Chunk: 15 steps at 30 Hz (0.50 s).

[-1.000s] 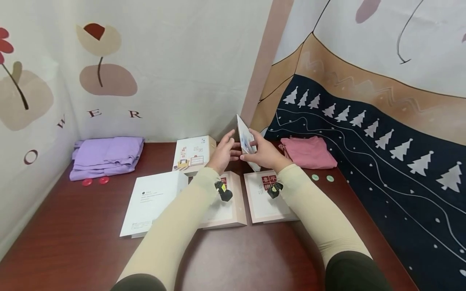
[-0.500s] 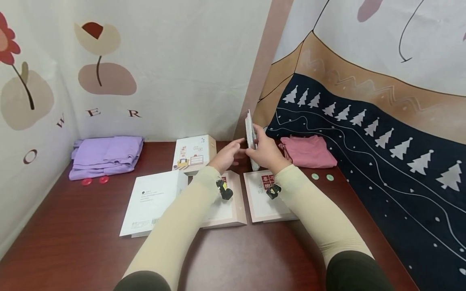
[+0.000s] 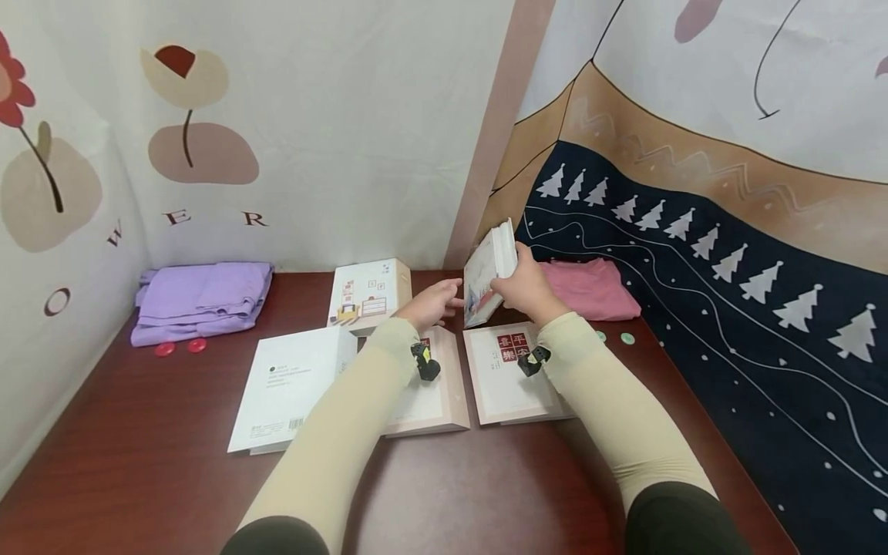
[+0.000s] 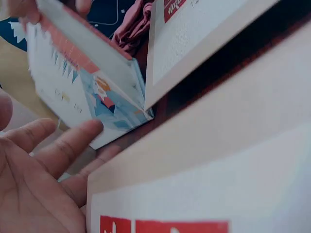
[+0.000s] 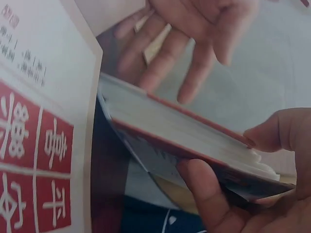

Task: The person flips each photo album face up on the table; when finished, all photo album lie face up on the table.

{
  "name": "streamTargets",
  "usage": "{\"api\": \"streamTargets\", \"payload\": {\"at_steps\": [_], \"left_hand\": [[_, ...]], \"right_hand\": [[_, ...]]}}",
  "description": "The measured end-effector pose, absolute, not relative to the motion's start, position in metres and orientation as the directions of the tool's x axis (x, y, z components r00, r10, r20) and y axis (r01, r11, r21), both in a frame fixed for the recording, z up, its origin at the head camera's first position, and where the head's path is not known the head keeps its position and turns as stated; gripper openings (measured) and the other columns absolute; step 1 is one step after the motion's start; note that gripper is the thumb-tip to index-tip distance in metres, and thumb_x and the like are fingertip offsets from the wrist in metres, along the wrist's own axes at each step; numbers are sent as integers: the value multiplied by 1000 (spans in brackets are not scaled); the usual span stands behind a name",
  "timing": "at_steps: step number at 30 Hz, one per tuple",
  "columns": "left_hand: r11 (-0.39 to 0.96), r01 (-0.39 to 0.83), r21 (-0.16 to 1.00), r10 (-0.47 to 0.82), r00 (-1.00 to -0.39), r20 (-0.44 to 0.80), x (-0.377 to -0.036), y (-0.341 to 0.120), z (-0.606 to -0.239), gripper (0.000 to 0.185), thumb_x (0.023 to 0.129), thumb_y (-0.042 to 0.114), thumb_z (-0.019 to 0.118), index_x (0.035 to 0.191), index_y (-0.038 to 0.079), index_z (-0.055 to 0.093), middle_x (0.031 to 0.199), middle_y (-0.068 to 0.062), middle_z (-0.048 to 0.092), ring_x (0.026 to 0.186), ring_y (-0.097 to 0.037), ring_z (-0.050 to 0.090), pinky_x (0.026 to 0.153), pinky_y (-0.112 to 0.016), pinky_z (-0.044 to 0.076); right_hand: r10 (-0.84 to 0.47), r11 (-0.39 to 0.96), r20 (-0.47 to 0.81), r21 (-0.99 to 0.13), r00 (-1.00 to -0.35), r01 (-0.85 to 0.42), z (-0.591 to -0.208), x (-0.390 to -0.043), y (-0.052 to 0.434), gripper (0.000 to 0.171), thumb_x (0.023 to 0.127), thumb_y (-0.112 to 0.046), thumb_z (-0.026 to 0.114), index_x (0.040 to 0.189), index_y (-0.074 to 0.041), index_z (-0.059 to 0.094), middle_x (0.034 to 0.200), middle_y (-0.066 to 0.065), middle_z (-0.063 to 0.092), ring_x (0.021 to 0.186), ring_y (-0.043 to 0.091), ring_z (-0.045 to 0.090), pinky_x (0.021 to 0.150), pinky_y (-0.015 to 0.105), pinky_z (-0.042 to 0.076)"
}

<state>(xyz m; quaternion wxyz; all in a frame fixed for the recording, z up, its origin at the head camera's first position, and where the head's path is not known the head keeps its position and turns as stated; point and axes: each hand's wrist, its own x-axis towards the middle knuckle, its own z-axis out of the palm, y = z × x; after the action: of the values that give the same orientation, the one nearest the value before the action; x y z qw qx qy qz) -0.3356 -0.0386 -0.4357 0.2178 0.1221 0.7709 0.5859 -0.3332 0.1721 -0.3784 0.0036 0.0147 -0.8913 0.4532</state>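
My right hand (image 3: 533, 289) grips a hardcover book (image 3: 486, 270) with a picture cover, thumb on one cover and fingers on the other. The book stands tilted behind the front books, page edges toward the right. In the right wrist view, the pages of the book (image 5: 180, 128) show between its reddish-edged covers. My left hand (image 3: 430, 304) reaches beside it, palm facing the book and fingers spread. In the left wrist view, a fingertip of the left hand (image 4: 43, 174) overlaps the illustrated cover; I cannot tell whether it touches.
Two books with red character squares, one at front middle (image 3: 447, 397) and one at front right (image 3: 509, 393), lie below my wrists. A white book (image 3: 291, 378) and an illustrated book (image 3: 368, 293) lie left. Purple cloth (image 3: 201, 301), pink cloth (image 3: 590, 289), red discs (image 3: 164, 349) and green discs (image 3: 627, 338) flank them.
The book in my right hand has moved right and turned, so its illustrated cover now faces left and its pages face right. The left hand stays nearly in place, now apart from the book's top.
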Motion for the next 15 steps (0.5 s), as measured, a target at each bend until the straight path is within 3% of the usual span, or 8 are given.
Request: {"api": "streamTargets", "payload": {"at_steps": [5,9,15], "left_hand": [[290,-100,952,416,-882,-220,-338,-38,-438,56,117,30,28,169,11,22,161,-30,41,147,-47,45,120,-58,39],[291,-111,950,412,-882,-229,-338,-38,-437,56,117,26,30,169,8,20,161,-32,40,145,-47,47,120,-57,40],[300,-120,946,405,-882,-240,-337,-36,-435,57,116,24,34,169,9,19,162,-30,40,143,-45,51,120,-55,41]], "right_hand": [[-11,554,-85,-830,-996,65,-386,-340,189,97,85,-2,65,167,-6,14,147,29,48,96,33,65,55,31,61],[-17,535,-174,-834,-985,138,-391,-345,203,96,84,0,66,166,-7,18,144,26,50,94,30,65,59,33,61],[-19,462,-259,-859,-966,221,-398,-352,221,91,87,4,63,167,-13,22,143,23,51,106,31,62,70,33,61]]}}
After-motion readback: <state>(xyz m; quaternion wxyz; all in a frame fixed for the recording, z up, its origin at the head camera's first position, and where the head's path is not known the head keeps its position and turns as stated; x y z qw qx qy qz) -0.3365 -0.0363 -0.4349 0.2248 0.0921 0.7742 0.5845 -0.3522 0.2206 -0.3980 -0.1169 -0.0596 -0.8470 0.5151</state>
